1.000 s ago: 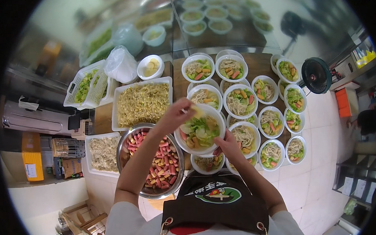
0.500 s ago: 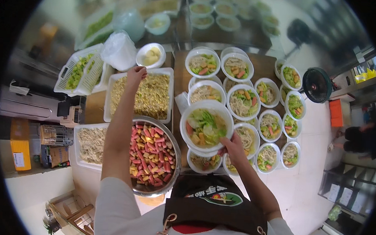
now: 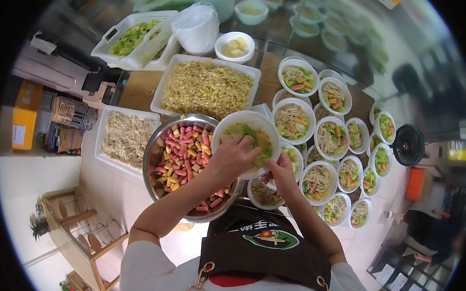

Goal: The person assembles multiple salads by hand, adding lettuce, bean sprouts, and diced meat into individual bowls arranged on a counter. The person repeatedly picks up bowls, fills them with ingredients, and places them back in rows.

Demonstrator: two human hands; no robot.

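Observation:
My right hand point(image 3: 281, 172) grips the near right rim of a white plastic bowl point(image 3: 219, 135), thumb at the edge. Inside lie green lettuce point(image 3: 260, 141) and some paler pieces. Over this bowl my left hand point(image 3: 233, 157) bends its fingers down into the food; what they hold, if anything, is hidden. Just left of the bowl stands a steel basin point(image 3: 148, 168) of pink sausage pieces and yellow-brown chunks point(image 3: 183, 161). Behind it sits a white tray point(image 3: 160, 93) heaped with yellow bean sprouts point(image 3: 207, 87).
Filled bowls point(image 3: 317, 181), several of them stacked, crowd the right side. A tray of pale shreds point(image 3: 128, 136) lies at left. Farther back are a white basket of greens point(image 3: 133, 42), a bagged white stack point(image 3: 195, 27) and a small bowl of pale slices point(image 3: 235, 45). A fan point(image 3: 408, 145) stands right.
My left hand has come back from the far side of the sprout tray to the held bowl, its fingers now inside. The whole view has shifted and turned a little.

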